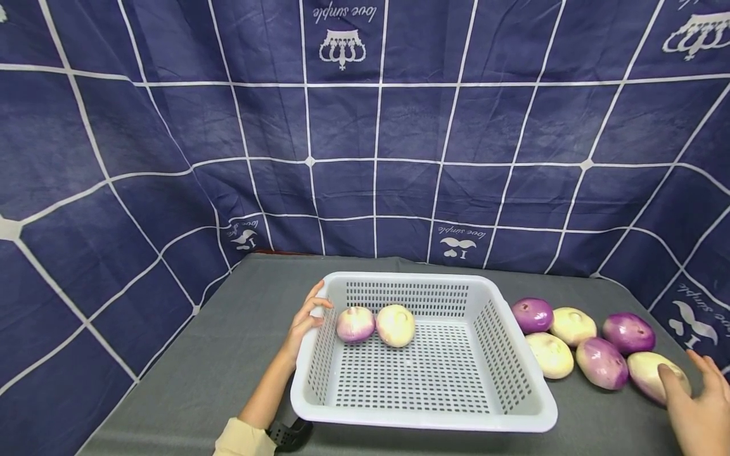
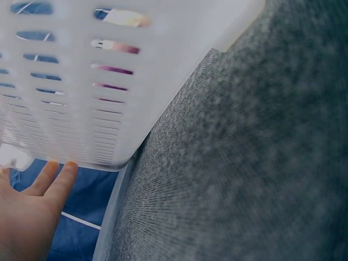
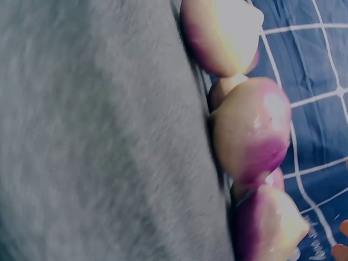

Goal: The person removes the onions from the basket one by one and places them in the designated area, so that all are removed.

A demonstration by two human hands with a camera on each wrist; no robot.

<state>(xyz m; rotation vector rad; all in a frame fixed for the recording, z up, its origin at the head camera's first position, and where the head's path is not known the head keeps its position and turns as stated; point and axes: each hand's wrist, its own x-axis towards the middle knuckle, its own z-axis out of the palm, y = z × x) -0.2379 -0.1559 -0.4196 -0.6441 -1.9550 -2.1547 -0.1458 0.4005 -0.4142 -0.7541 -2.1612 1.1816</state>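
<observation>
A white plastic basket (image 1: 422, 418) with slotted walls holds two purple-and-white turnips, one (image 1: 355, 325) beside the other (image 1: 396, 325), near its left wall. My left hand (image 1: 302, 323) holds the basket's left rim, some fingers over the edge; in the left wrist view two fingers (image 2: 61, 185) lie outside the wall. To the right of the basket is a group of several turnips. My right hand (image 1: 701, 405) is at the rightmost turnip (image 1: 656, 377), thumb and fingers spread around it; whether they touch is unclear. In the right wrist view only fingertips (image 3: 341, 250) show at the edge.
The group includes a purple turnip (image 1: 533, 315) close to the basket's right wall and a whitish one (image 1: 550, 356) in front of it. A grey cloth (image 1: 228, 342) covers the table. A blue curtain (image 1: 410, 126) with white lines hangs behind and at both sides.
</observation>
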